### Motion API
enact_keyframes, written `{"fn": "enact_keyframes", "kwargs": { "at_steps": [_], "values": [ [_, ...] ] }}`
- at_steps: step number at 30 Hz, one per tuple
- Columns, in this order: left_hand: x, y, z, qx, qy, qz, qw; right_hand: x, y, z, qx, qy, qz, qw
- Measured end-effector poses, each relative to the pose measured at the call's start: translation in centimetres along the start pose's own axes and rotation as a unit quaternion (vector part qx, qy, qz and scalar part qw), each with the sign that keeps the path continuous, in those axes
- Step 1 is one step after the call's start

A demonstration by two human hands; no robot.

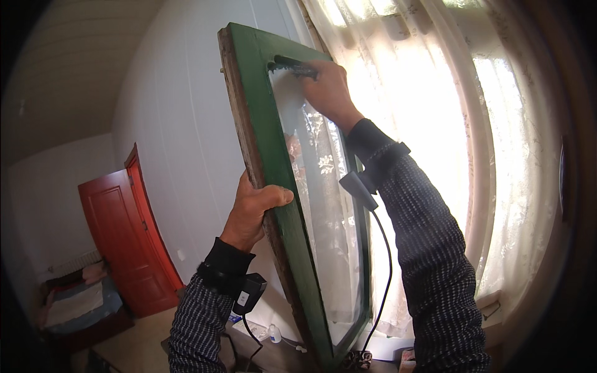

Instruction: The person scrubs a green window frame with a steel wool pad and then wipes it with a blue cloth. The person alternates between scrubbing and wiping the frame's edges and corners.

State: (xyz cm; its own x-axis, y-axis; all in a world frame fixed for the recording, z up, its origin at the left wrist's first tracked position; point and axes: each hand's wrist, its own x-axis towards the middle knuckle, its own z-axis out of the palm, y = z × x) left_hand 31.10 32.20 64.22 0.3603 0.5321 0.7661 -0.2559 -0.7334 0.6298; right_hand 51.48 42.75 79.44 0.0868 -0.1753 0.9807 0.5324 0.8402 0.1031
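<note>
A green wooden window sash with a glass pane stands upright and tilted in front of me. My left hand is closed round its left edge, thumb on the green front and fingers behind. High up, my right hand grips a dark brush, which lies against the pane's upper corner below the top rail. The fingers partly hide its handle. Brown, worn wood shows along the sash's side. The glass mirrors patterned curtain and part of a hand.
Sheer patterned curtains hang before a bright window on the right. A red door and a bed are at the far left. A small white bottle stands low behind the sash. Black cables hang from both wrist devices.
</note>
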Motion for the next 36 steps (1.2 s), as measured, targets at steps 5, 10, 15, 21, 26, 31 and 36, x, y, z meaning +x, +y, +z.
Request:
{"fn": "enact_keyframes", "kwargs": {
  "at_steps": [5,10,15,21,26,31,36],
  "values": [
    [-0.2,-0.3,0.0,-0.002,0.02,-0.024,0.999,-0.2,-0.9,0.2,0.031,0.028,-0.184,0.982],
    [0.3,-0.3,0.2,0.001,0.006,0.014,1.0,0.2,-0.4,-0.6,-0.054,-0.03,0.032,0.998],
    [-0.1,-0.2,0.3,0.004,0.027,-0.029,0.999,0.8,-0.6,0.2,-0.026,0.027,-0.187,0.982],
    [0.0,-0.2,0.3,0.001,0.001,0.003,1.0,1.6,-0.3,0.1,-0.04,0.012,-0.059,0.997],
    [-0.3,0.0,0.6,-0.003,0.009,-0.01,1.0,2.1,-0.9,-0.3,-0.035,-0.006,-0.121,0.992],
    [-0.2,0.1,0.8,-0.002,-0.011,0.006,1.0,2.4,-1.7,-0.3,-0.013,-0.018,-0.109,0.994],
    [-0.3,0.0,0.7,0.006,-0.003,-0.003,1.0,2.6,-1.3,-0.4,-0.05,-0.021,0.061,0.997]
  ]
}}
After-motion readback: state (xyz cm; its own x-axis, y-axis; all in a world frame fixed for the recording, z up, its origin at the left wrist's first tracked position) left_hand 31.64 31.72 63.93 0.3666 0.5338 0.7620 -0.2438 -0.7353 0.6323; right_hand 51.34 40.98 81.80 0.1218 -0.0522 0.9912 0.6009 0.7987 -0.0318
